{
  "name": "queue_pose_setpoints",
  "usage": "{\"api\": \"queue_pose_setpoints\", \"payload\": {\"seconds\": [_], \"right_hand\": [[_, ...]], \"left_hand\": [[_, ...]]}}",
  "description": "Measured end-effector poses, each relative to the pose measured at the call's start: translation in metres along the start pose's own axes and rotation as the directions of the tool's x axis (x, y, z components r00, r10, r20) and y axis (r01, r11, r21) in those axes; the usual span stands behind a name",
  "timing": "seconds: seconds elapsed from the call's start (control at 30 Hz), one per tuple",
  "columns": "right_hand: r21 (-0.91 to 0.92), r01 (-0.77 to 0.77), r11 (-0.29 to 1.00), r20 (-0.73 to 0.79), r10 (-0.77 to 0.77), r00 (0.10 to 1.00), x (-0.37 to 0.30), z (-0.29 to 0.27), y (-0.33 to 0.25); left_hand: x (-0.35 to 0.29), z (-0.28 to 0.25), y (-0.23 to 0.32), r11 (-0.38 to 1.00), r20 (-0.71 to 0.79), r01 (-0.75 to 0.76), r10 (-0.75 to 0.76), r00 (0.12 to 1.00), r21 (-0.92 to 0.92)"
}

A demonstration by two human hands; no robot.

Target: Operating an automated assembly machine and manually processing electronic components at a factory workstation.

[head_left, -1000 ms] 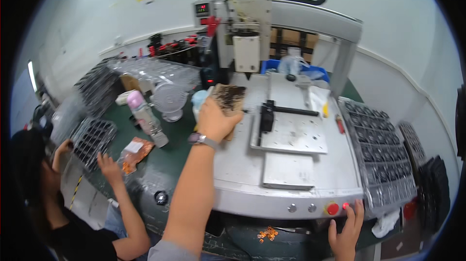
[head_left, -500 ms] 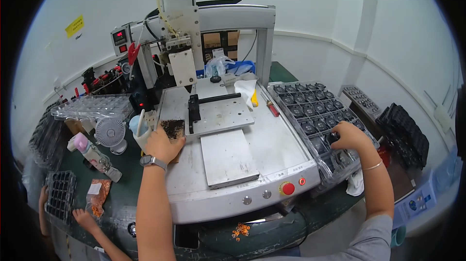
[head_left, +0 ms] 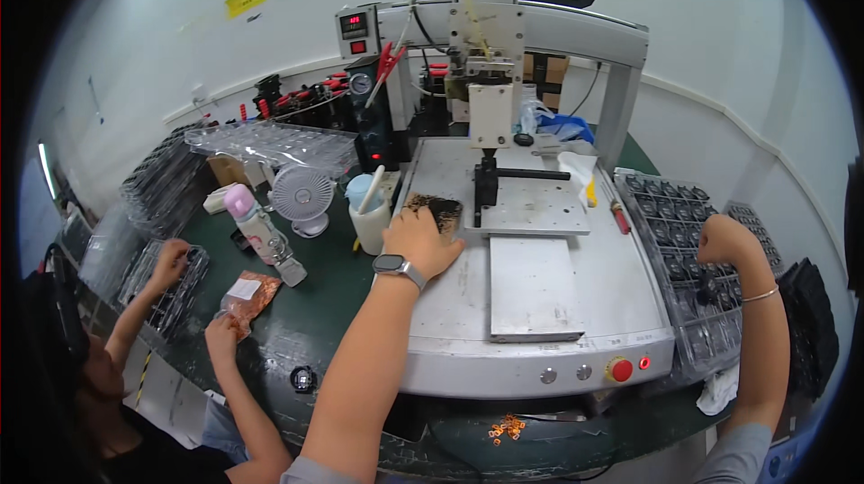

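Observation:
My left hand [head_left: 419,241], with a watch on its wrist, lies at the left of the white machine bed. Its thumb is apart and its fingers reach the edge of a brown pad smeared with black [head_left: 443,210]; I see nothing held. My right hand [head_left: 727,239] is closed, fingers curled down, over a clear tray [head_left: 697,340] of round black parts [head_left: 661,211] on the right. Whatever its fingertips hold is hidden. Mid-bed, a black clamp with a rod [head_left: 487,185] sits on a metal plate [head_left: 531,205] below the machine head [head_left: 490,115].
A red stop button [head_left: 620,370] is on the machine's front. Orange pieces [head_left: 507,430] lie below it. On the left are a small fan [head_left: 302,198], a pink-capped bottle [head_left: 256,219] and a white container [head_left: 369,221]. A co-worker's hand [head_left: 221,340] touches a bag of orange pieces [head_left: 249,297].
The view has swung left, so the machine sits further right. My right hand has curled more tightly over the tray; my left stays by the pad. The co-worker's hands have moved, one to the bag.

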State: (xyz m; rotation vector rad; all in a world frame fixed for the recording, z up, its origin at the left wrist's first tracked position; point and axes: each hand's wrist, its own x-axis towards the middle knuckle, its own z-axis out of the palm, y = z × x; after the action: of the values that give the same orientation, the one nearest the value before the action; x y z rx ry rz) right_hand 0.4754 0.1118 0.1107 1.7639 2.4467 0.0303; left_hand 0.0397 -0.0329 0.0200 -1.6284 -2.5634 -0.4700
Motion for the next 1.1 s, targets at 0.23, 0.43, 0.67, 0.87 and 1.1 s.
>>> {"api": "queue_pose_setpoints", "payload": {"seconds": [0.23, 0.43, 0.67, 0.87, 1.1], "right_hand": [[-0.346, 0.012, 0.938, 0.145, 0.041, 0.989, -0.018, 0.043, 0.024], [0.087, 0.015, 0.996, -0.073, -0.009, 0.997, -0.059, 0.054, 0.039], [0.092, 0.101, 0.991, -0.148, -0.087, 0.985, -0.041, 0.018, 0.035], [0.263, 0.6, 0.755, -0.282, -0.535, 0.797, 0.021, -0.025, -0.14], [0.339, 0.782, 0.523, -0.242, -0.755, 0.61, 0.049, -0.006, -0.241]], "left_hand": [[0.004, 0.005, 0.005, 1.0, -0.03, -0.019, 0.02, 0.999, 0.017], [0.008, 0.016, 0.006, 0.981, -0.274, -0.13, 0.165, 0.947, 0.142], [0.01, 0.004, 0.013, 0.987, -0.298, -0.159, 0.147, 0.943, -0.016], [0.01, 0.008, 0.019, 0.808, -0.55, -0.431, 0.163, 0.819, -0.401], [0.009, 0.014, 0.035, 0.678, -0.391, -0.387, 0.158, 0.907, -0.625]]}}
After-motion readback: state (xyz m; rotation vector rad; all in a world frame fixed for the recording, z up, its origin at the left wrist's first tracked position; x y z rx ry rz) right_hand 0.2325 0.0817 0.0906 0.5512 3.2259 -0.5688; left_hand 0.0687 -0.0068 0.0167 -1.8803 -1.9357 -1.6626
